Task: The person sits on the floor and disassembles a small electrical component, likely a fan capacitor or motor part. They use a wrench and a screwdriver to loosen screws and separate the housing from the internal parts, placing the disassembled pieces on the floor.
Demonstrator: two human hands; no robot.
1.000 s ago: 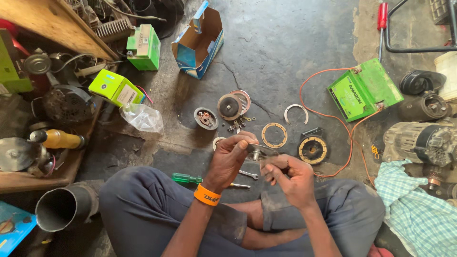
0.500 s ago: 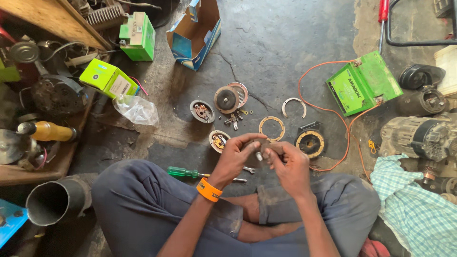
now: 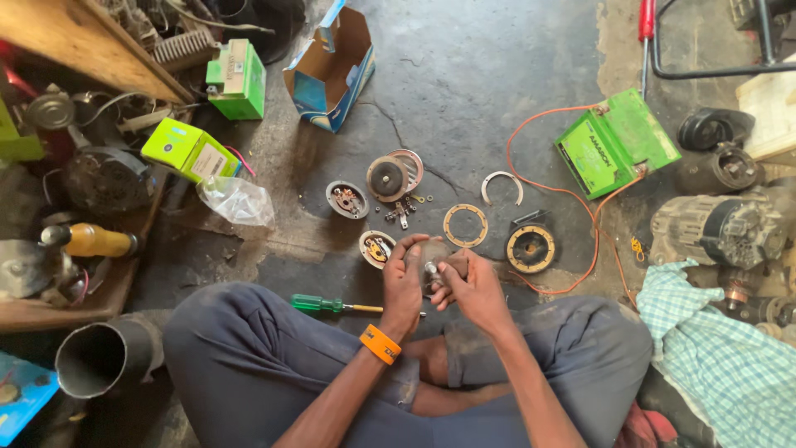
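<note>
I've pulled the round metal part closer, left hand and right hand now clasped round it together.

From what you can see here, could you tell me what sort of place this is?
Probably a small repair workshop for motors: round metal parts lie dismantled on the concrete floor, with a green screwdriver, a green battery and a worn motor.
</note>
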